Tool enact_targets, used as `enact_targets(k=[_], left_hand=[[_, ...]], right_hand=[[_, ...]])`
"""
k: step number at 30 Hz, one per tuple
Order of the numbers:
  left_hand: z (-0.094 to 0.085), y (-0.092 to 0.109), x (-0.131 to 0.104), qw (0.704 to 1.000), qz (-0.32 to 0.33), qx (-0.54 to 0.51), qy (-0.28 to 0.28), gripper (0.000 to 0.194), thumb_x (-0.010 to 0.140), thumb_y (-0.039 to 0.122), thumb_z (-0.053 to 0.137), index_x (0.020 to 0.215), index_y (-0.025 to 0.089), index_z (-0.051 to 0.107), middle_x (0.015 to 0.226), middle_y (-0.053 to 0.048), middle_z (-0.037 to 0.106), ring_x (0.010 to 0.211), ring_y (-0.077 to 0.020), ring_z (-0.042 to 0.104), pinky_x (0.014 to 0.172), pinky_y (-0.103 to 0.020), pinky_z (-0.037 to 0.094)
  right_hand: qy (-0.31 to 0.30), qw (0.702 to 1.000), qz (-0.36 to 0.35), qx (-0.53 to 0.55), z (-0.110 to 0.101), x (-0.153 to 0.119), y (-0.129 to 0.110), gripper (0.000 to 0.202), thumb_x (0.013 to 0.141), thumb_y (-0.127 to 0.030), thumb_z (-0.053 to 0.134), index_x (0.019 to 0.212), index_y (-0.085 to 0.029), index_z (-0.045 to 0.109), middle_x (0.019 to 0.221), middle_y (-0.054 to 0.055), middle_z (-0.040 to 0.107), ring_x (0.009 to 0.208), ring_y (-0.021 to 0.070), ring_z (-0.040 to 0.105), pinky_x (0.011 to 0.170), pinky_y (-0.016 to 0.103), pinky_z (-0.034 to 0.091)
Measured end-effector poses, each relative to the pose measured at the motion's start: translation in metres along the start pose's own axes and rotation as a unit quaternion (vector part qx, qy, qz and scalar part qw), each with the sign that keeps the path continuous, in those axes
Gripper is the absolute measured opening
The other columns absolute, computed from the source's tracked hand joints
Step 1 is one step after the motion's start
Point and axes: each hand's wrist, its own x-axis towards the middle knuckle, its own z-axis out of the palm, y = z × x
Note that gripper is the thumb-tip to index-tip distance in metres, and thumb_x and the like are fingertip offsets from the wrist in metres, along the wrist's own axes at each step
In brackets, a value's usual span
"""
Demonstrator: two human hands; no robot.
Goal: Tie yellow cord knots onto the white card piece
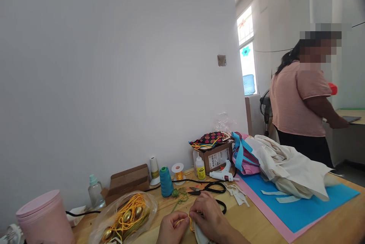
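Note:
My left hand (174, 227) pinches a thin yellow cord (179, 221) near the table's front edge. Right beside it, fingertips almost meeting, my right hand (207, 215) is closed on the same cord where it gathers into a small bunch. Under my right hand lies a pale, whitish piece (199, 235), mostly hidden by the fingers; its kind I cannot make out. Just beyond the hands rest black-handled scissors (213, 188), and another black loop handle (221, 206) shows behind my right wrist.
A plastic bag of yellow cords (134, 213) lies left, beside a pink bin (45, 217). Along the wall stand a teal thread cone (165, 183), a glue bottle (200, 168) and a glue gun (224, 173). White cloth (288, 164) covers blue sheets (302, 213); a person (302, 99) stands beyond.

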Motion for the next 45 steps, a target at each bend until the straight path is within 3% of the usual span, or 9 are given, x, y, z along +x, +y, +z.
enact_targets(k=[6,15,24,38,45], left_hand=[[-0.003,-0.004,0.001,0.999,-0.029,0.014,0.008,0.025,0.059,0.035,0.057,0.064,0.012,0.065,0.053,-0.003,0.063,0.048,-0.0154,0.054,0.046,-0.022,0.042],[-0.005,-0.004,0.001,1.0,-0.009,-0.013,-0.002,0.022,0.059,0.033,0.058,0.063,0.012,0.064,0.062,-0.006,0.066,0.062,-0.0187,0.058,0.058,-0.024,0.044],[-0.004,0.0,0.002,1.0,0.007,-0.004,-0.006,0.02,0.059,0.032,0.058,0.062,0.014,0.065,0.063,-0.007,0.067,0.063,-0.0198,0.058,0.06,-0.026,0.045],[-0.001,0.005,0.0,1.0,-0.026,0.008,0.0,0.02,0.057,0.031,0.058,0.058,0.013,0.065,0.059,-0.007,0.067,0.061,-0.0206,0.059,0.058,-0.027,0.045],[0.001,0.012,-0.005,0.997,-0.026,-0.067,0.013,0.024,0.057,0.032,0.06,0.068,0.011,0.064,0.07,-0.007,0.068,0.068,-0.0205,0.059,0.063,-0.027,0.045]], right_hand=[[0.001,1.0,0.0,0.013,0.006,-0.001,0.005,0.013,0.07,-0.015,0.049,0.066,-0.021,0.06,0.063,-0.003,0.058,0.067,0.0109,0.047,0.068,0.022,0.03],[-0.047,0.998,0.017,0.041,0.006,-0.002,0.004,0.016,0.072,-0.015,0.045,0.074,-0.02,0.059,0.07,-0.002,0.059,0.066,0.0093,0.051,0.058,0.017,0.033],[-0.001,0.999,0.045,-0.004,0.008,-0.004,0.003,0.015,0.069,-0.017,0.045,0.068,-0.019,0.06,0.062,-0.001,0.058,0.06,0.0101,0.05,0.055,0.018,0.032],[-0.016,0.996,0.045,-0.07,0.015,-0.003,-0.001,0.015,0.068,-0.016,0.044,0.061,-0.017,0.058,0.061,0.001,0.059,0.057,0.0117,0.052,0.049,0.02,0.027],[0.02,0.998,0.054,-0.023,0.007,-0.001,0.001,0.015,0.071,-0.018,0.044,0.066,-0.016,0.058,0.063,0.001,0.058,0.059,0.0106,0.05,0.053,0.019,0.03]])
